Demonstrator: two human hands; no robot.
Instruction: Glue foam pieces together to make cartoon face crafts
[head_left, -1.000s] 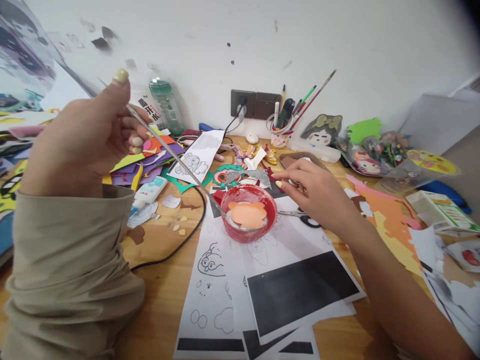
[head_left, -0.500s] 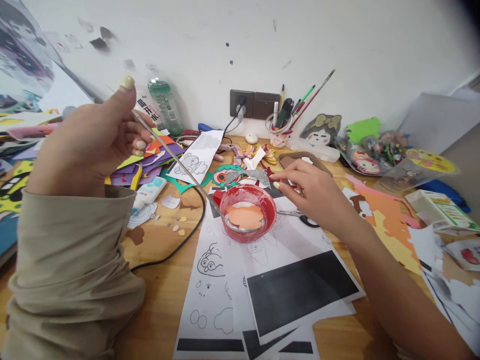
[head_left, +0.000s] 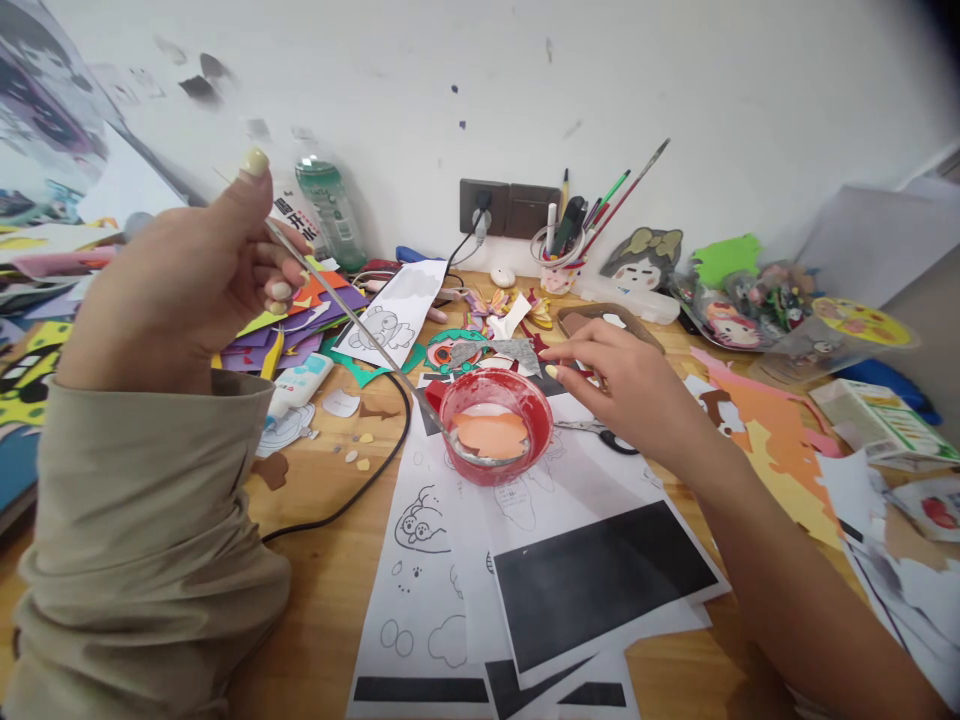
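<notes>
My left hand [head_left: 180,285] is raised at the left, fingers closed round a long thin metal tool [head_left: 352,320]. The tool slants down to the rim of a red bowl [head_left: 496,425] on the printed sheets. An orange paper cut-out [head_left: 491,435] lies in the bowl on a whitish liquid. My right hand [head_left: 626,385] rests just right of the bowl, fingers curled and pressed together near its rim; what they pinch, if anything, is hidden. Scissors [head_left: 600,432] lie partly under that hand.
Black-and-white printed sheets [head_left: 570,570] cover the wooden desk [head_left: 322,600] in front. A black cable [head_left: 360,480] loops from the wall socket [head_left: 510,208]. Coloured paper scraps [head_left: 300,320], a glue bottle [head_left: 300,385], a water bottle [head_left: 330,215], a brush cup [head_left: 559,262] and a carton [head_left: 885,425] crowd the edges.
My left hand drifted slightly right and lower with the tool. The orange cut-out shifted a little inside the bowl. My right hand barely moved.
</notes>
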